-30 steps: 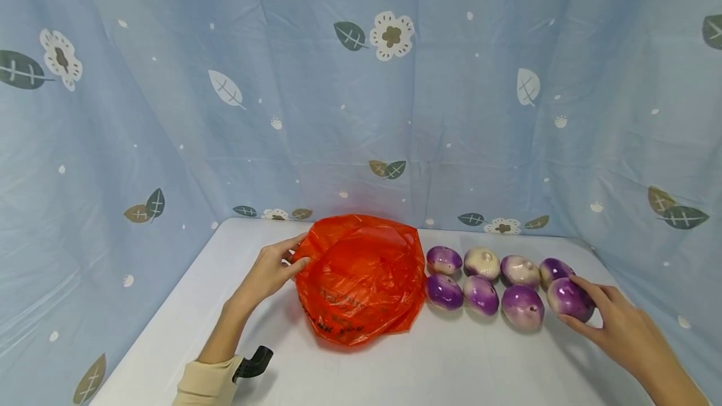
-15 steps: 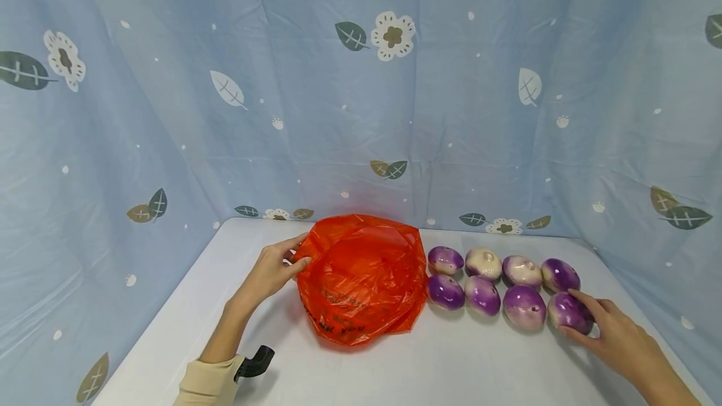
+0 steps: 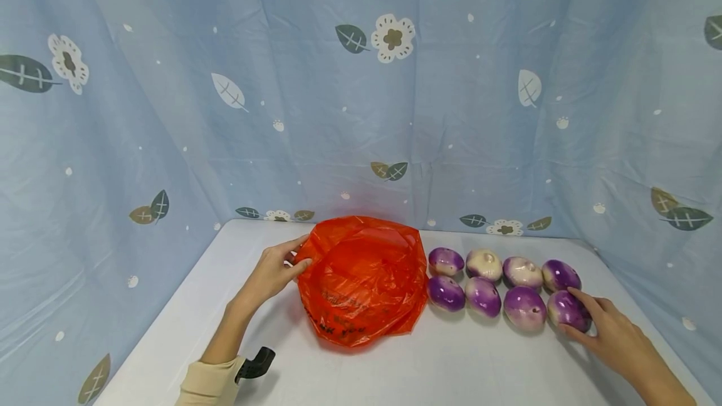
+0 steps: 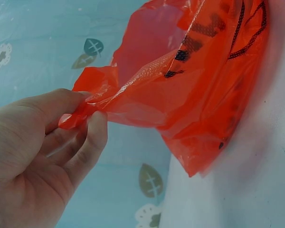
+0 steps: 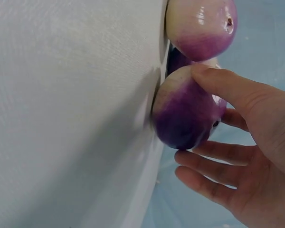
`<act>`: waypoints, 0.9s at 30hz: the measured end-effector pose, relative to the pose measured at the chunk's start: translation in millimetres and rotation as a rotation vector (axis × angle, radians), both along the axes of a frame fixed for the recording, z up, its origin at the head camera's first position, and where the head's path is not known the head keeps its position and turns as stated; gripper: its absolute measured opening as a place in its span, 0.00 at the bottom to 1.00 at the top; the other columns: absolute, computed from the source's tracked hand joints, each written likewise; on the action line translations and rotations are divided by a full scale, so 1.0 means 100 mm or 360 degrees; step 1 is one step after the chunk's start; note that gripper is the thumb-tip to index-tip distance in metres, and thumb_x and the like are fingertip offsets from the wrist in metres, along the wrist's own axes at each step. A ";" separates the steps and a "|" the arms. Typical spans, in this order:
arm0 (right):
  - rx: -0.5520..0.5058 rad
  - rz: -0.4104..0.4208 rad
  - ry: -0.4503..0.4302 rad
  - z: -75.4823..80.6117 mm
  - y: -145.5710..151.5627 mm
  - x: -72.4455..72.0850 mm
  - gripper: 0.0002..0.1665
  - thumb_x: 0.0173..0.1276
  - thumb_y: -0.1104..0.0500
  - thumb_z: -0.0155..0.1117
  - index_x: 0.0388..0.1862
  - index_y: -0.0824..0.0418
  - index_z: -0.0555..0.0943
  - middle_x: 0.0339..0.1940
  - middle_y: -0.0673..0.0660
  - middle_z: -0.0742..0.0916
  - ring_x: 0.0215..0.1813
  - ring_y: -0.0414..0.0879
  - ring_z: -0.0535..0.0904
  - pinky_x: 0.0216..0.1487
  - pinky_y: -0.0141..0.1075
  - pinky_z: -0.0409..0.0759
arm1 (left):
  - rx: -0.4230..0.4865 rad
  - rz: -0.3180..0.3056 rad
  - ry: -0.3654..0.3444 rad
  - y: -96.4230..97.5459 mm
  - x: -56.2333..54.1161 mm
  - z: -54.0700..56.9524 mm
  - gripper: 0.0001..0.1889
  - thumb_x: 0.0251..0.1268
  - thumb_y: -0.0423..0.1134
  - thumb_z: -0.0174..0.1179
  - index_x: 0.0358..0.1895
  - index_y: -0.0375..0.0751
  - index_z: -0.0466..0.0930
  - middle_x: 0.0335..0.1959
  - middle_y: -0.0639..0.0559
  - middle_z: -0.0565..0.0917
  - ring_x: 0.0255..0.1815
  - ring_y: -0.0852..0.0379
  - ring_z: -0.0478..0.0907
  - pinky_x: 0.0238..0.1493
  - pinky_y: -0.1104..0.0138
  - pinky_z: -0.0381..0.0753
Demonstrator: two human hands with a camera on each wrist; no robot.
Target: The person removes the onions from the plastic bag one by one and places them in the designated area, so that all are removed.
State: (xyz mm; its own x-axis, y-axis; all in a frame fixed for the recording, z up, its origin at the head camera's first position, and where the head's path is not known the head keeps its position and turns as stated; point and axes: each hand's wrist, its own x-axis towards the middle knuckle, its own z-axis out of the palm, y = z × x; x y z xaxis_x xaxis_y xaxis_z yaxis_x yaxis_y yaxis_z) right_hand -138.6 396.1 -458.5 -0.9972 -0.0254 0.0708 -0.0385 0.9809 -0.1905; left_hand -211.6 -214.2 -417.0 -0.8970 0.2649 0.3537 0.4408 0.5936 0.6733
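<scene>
My left hand (image 3: 272, 273) pinches the edge of a red plastic bag (image 3: 366, 281) between thumb and fingers. In the left wrist view, the pinched bag edge (image 4: 92, 102) is bunched at the fingertips and the bag's mouth gapes beyond. At the right, my right hand (image 3: 617, 337) holds a glossy purple-and-white turnip (image 3: 567, 311) at the near end of two rows. The right wrist view shows the thumb on one side of this turnip (image 5: 180, 111) and fingers around the other, with the turnip right at the table surface. Its far side is partly hidden by the fingers.
Several more turnips (image 3: 524, 310) stand in two rows on the white table (image 3: 451, 368), just right of the bag. A blue patterned curtain (image 3: 338, 111) surrounds the table at the back and sides. A black device (image 3: 256, 364) is at the left wrist.
The right hand has lowered the turnip onto the table at the end of the near row, uncovering more of the turnip behind. The left hand and bag have stayed in place.
</scene>
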 end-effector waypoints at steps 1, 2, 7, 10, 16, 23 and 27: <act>-0.0004 0.0004 0.0007 -0.01 0.00 0.00 0.53 0.59 0.34 0.68 0.67 0.69 0.62 0.51 0.83 0.73 0.48 0.81 0.74 0.37 0.69 0.76 | -0.0004 0.0000 0.0001 0.00 0.00 0.00 0.29 0.61 0.33 0.67 0.67 0.38 0.73 0.39 0.43 0.86 0.27 0.62 0.79 0.22 0.71 0.81; -0.0009 0.0007 0.0019 -0.02 0.00 0.00 0.52 0.59 0.35 0.68 0.68 0.69 0.62 0.51 0.83 0.73 0.48 0.81 0.74 0.37 0.69 0.76 | -0.0005 0.0000 0.0002 0.00 0.00 0.00 0.29 0.61 0.33 0.67 0.67 0.38 0.74 0.38 0.44 0.86 0.27 0.62 0.79 0.22 0.71 0.80; -0.0040 0.0036 0.0087 -0.06 -0.02 0.03 0.53 0.59 0.38 0.70 0.71 0.66 0.58 0.51 0.83 0.73 0.47 0.81 0.74 0.36 0.69 0.76 | -0.0002 -0.0002 -0.0001 -0.01 0.00 -0.02 0.29 0.61 0.33 0.67 0.67 0.39 0.73 0.43 0.42 0.86 0.28 0.61 0.80 0.22 0.72 0.81; -0.0048 0.0037 0.0104 -0.07 -0.03 0.04 0.54 0.59 0.39 0.71 0.72 0.66 0.58 0.51 0.83 0.73 0.47 0.81 0.74 0.35 0.69 0.76 | 0.0001 -0.0001 -0.0009 -0.02 0.00 -0.02 0.29 0.61 0.33 0.67 0.67 0.39 0.73 0.46 0.41 0.86 0.28 0.61 0.80 0.23 0.72 0.82; -0.0026 -0.0034 -0.0015 -0.04 -0.04 0.04 0.57 0.58 0.34 0.68 0.72 0.67 0.57 0.53 0.83 0.71 0.50 0.81 0.73 0.37 0.69 0.76 | 0.0008 -0.0001 -0.0033 0.00 0.00 -0.01 0.29 0.61 0.33 0.67 0.68 0.39 0.73 0.49 0.40 0.85 0.28 0.60 0.80 0.23 0.73 0.82; -0.0034 -0.0045 -0.0047 -0.01 -0.06 0.08 0.57 0.61 0.31 0.63 0.74 0.67 0.55 0.55 0.83 0.70 0.51 0.82 0.72 0.37 0.69 0.76 | -0.0030 -0.0007 -0.0032 -0.01 -0.01 -0.01 0.29 0.63 0.36 0.66 0.68 0.40 0.72 0.48 0.41 0.85 0.28 0.62 0.80 0.22 0.71 0.81; -0.0056 0.0003 0.0032 0.02 -0.12 0.07 0.54 0.65 0.33 0.61 0.75 0.68 0.55 0.57 0.83 0.69 0.53 0.82 0.70 0.42 0.71 0.74 | -0.0077 -0.0010 -0.0018 -0.04 0.01 0.02 0.29 0.63 0.37 0.66 0.68 0.41 0.72 0.45 0.43 0.86 0.27 0.63 0.79 0.22 0.71 0.81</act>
State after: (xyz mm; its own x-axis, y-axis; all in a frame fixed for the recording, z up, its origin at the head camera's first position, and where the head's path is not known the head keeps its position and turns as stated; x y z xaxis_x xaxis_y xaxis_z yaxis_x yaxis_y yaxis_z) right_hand -131.5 384.0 -456.9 -0.9955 -0.0243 0.0916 -0.0443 0.9736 -0.2239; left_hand -210.5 -217.9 -415.4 -0.8993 0.2871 0.3300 0.4369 0.6230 0.6488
